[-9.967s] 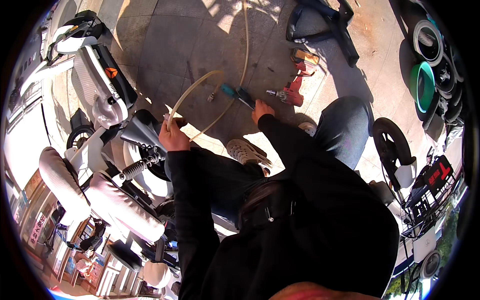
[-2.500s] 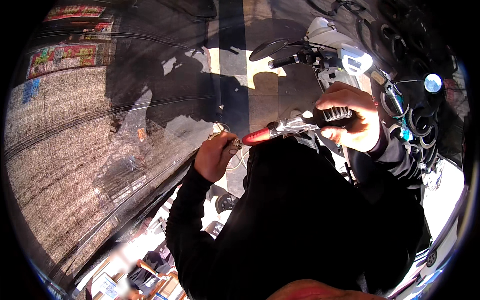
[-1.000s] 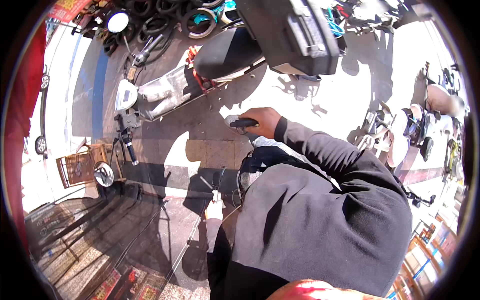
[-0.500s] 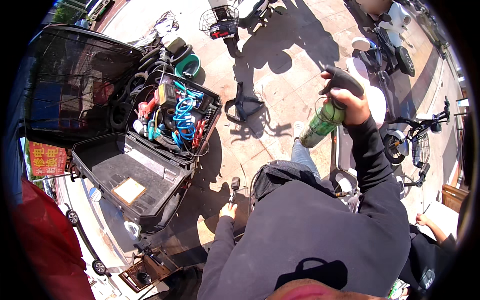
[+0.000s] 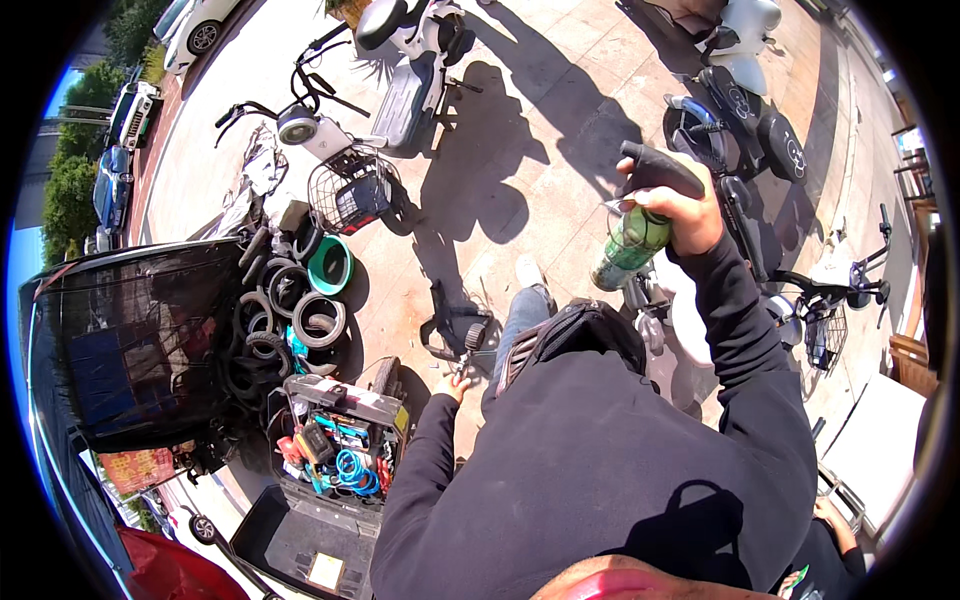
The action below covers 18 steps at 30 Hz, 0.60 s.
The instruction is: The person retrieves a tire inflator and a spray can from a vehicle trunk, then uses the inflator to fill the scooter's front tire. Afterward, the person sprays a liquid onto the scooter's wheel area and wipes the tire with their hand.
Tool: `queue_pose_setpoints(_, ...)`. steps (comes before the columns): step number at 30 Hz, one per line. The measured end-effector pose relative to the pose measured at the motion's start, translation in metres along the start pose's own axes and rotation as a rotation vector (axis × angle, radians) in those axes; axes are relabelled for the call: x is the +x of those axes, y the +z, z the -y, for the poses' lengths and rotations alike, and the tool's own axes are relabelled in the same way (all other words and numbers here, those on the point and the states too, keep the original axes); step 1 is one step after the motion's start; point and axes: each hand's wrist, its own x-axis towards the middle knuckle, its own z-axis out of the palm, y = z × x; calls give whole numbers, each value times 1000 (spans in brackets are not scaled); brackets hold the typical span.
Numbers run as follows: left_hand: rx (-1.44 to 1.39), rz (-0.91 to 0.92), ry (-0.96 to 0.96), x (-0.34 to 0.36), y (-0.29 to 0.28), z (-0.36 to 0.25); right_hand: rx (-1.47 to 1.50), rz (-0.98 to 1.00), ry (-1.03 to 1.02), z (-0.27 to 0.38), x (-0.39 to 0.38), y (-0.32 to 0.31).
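My right hand (image 5: 690, 210), raised right of centre, is closed round the top of a green bottle (image 5: 632, 250) and a black object (image 5: 650, 166), perhaps its cap or handle. My left hand (image 5: 452, 386), hanging lower near the middle, grips a small metal tool (image 5: 466, 362) with a black ridged part (image 5: 477, 334). Just beyond that hand a black frame-like object (image 5: 442, 318) lies on the paving. An open black tool case (image 5: 280, 530), holding coiled blue hose (image 5: 355, 470) and tools, stands to the lower left.
A pile of tyres (image 5: 315, 322) and a green basin (image 5: 330, 270) lie to the left. Scooters (image 5: 410, 105) stand ahead and more vehicles (image 5: 740, 120) to the right. Parked cars (image 5: 135, 120) are at upper left. Another person's arm (image 5: 835, 525) shows at lower right.
The view has turned, bringing the scooters and parked cars into sight and shifting the tool case down. Compared with a second ago, my right hand is raised, still holding the bottle.
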Motion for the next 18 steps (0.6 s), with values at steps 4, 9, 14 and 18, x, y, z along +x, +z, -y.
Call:
queue_pose_setpoints(4, 112, 17, 39, 157, -58, -90, 44, -47, -21, -16, 135, -69)
queue_pose_setpoints(9, 113, 66, 16, 316, -175, -259, -612, -238, 9, -61, 260, -152)
queue_pose_setpoints(14, 107, 148, 39, 441, -297, -427, -933, -551, 84, -91, 363, -253)
queue_pose_setpoints(18, 104, 129, 82, 567, -361, -512, -992, -561, 231, -102, 509, -328)
